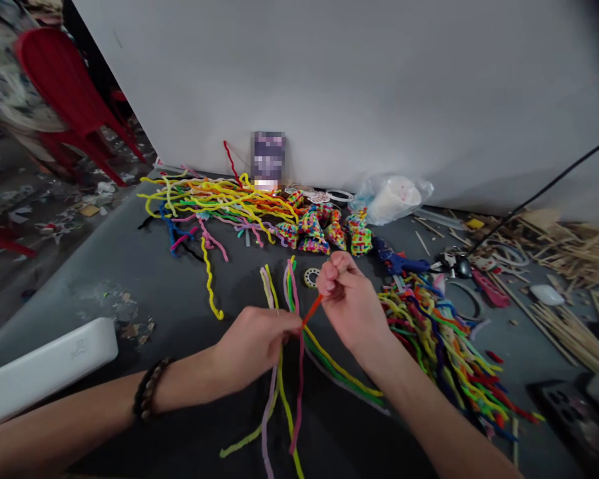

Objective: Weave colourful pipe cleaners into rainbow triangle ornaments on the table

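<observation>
My left hand [257, 340] is closed, pinching several fuzzy pipe cleaners where they cross. Yellow, lilac, green and pink strands stick out beyond its fingers and hang down below. One dark pink pipe cleaner [300, 379] runs straight down from the crossing. An orange pipe cleaner [312, 311] stretches from my left fingertips to my right hand [352, 303], whose fingers are closed on its other end. Just left of my right hand, a small ring-shaped piece [311, 277] lies on the dark table [180, 372]. The exact crossing is partly hidden by my left fingers.
Behind are piled yellow pipe cleaners [214, 199], colourful woven pieces [313, 229] and a bagged white roll [397, 199]. To the right lie a blue glue gun [399, 259], mixed pipe cleaners [439, 332], wooden sticks [569, 326] and a phone [569, 412]. A white power bank [50, 372] lies left.
</observation>
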### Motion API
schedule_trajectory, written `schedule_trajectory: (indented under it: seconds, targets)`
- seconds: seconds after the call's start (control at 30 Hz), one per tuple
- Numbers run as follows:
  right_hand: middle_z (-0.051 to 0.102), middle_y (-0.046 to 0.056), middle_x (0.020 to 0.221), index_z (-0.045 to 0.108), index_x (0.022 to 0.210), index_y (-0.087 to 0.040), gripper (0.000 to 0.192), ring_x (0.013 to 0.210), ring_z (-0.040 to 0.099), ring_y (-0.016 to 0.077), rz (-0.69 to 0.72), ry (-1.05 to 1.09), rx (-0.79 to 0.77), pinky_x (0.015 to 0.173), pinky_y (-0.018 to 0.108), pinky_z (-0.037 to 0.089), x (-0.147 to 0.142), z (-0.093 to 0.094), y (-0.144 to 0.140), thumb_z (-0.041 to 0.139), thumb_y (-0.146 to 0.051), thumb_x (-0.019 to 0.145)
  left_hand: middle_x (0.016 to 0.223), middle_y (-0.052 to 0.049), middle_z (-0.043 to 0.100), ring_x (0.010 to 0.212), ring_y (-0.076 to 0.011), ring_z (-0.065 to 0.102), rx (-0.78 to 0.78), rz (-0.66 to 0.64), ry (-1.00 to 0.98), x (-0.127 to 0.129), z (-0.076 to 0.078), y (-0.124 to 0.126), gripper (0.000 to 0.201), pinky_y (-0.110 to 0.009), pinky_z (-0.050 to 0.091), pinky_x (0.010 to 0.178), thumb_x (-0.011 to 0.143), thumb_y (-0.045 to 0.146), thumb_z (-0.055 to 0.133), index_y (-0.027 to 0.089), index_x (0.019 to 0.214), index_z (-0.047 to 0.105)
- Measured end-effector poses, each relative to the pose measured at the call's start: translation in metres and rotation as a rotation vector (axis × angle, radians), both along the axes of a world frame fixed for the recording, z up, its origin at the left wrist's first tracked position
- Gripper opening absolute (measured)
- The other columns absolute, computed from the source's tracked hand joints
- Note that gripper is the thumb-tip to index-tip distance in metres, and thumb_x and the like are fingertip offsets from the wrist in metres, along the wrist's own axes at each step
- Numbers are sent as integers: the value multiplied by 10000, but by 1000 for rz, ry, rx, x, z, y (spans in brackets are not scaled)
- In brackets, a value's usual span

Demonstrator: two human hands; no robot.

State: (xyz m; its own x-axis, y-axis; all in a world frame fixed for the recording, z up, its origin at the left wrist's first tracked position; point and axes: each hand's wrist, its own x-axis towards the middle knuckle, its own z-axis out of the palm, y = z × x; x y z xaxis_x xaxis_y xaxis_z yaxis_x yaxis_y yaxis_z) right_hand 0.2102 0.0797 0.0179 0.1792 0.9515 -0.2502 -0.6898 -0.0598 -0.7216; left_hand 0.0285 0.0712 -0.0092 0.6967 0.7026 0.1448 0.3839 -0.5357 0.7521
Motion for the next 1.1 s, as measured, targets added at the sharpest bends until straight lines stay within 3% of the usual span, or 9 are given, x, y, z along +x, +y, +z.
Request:
schedule_trajectory:
  seconds: [0.1, 0.23, 0.37, 0.43, 0.63, 0.73, 0.8, 0.93, 1.1]
  targets:
    - [473, -57, 691, 527, 677, -204, 255, 579, 444, 72, -95, -83, 124, 538, 197, 390, -11, 8, -15, 703, -21, 703, 592, 16, 662, 558, -113, 608, -193, 109, -9, -1, 0, 23, 325, -181, 428, 590, 858, 5, 436, 160, 749, 699]
    - [479, -48, 702, 607, 742, -230, 202, 605, 477, 93, -149, -272, 263, 584, 243, 402, -26, 23, -37, 742, -228, 892, 623, 7, 674, 564, -108, 595, -161, 138, -56, -2, 2, 28, 354, -183, 412, 577, 991, 149, 432, 156, 792, 725]
    - [483, -56, 703, 608, 736, -231, 200, 595, 465, 83, -240, -225, 287, 565, 226, 410, -10, 27, -28, 777, -169, 824, 734, 3, 749, 600, -120, 644, -152, 173, -94, -2, 9, 15, 263, -196, 447, 603, 1030, 209, 459, 180, 975, 715]
    - [480, -60, 677, 595, 734, -229, 210, 587, 452, 81, -259, -196, 280, 562, 208, 417, 3, 25, -17, 766, -122, 793, 762, -3, 764, 659, -132, 693, -141, 165, -84, -2, 11, 12, 265, -201, 478, 645, 1013, 154, 449, 191, 949, 703]
    - [458, -69, 655, 509, 690, -211, 270, 545, 418, 65, -134, -78, 148, 496, 171, 389, 16, 15, 2, 703, -24, 681, 719, 2, 731, 679, -125, 699, 1, 23, -68, 0, 5, -5, 329, -182, 459, 640, 794, -54, 434, 188, 746, 651]
    - [448, -71, 617, 480, 670, -205, 277, 512, 394, 60, -39, -37, 58, 461, 160, 354, 12, 12, 7, 654, 6, 631, 738, 0, 715, 669, -117, 676, 22, -57, -151, 3, 2, -22, 350, -181, 454, 640, 770, -66, 417, 182, 790, 663]
    - [445, -73, 614, 477, 664, -200, 274, 511, 389, 54, -28, -12, 35, 458, 150, 347, 12, 12, 9, 650, 8, 620, 708, 3, 694, 625, -111, 649, -64, -37, -156, 4, 1, -27, 330, -176, 444, 610, 821, -38, 423, 177, 824, 674]
    - [443, -76, 664, 477, 664, -200, 282, 545, 419, 45, -204, -51, 169, 496, 141, 387, 25, 22, 8, 663, 12, 659, 626, 14, 649, 551, -106, 600, -292, 119, -70, 4, 8, -14, 323, -177, 420, 556, 1016, 122, 391, 162, 886, 683]
    - [456, -78, 672, 530, 683, -219, 261, 562, 429, 53, -273, -107, 224, 506, 158, 398, 38, 39, 0, 641, 17, 684, 583, 36, 599, 502, -88, 497, -179, 148, -12, -1, 13, 10, 341, -179, 364, 547, 1000, 127, 436, 177, 793, 702]
